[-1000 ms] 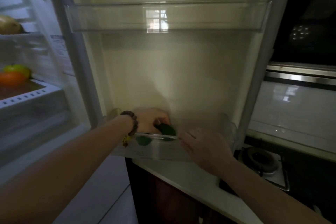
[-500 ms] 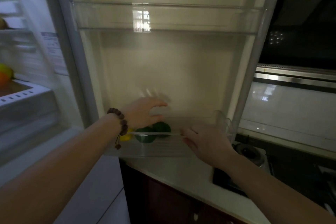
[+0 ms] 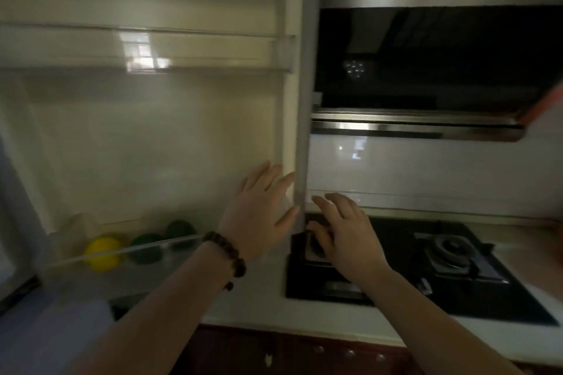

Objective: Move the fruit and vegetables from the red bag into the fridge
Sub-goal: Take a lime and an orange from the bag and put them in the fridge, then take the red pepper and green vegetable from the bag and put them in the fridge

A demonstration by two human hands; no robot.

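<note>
Both hands, left hand (image 3: 259,216) and right hand (image 3: 344,234), are held flat-fingered, gripping nothing, mid-frame; round yellow fruit (image 3: 103,253) is parked lower left.

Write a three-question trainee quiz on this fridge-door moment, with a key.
1. True or false: the left hand grips a green fruit.
2. How many round items lie in the lower door shelf?
3. Which lies farthest left: A) yellow fruit B) green fruit C) gas hob?

Key: 1. False; both it and the right hand are open and hold nothing. 2. Three: one yellow, two green. 3. A.
</note>
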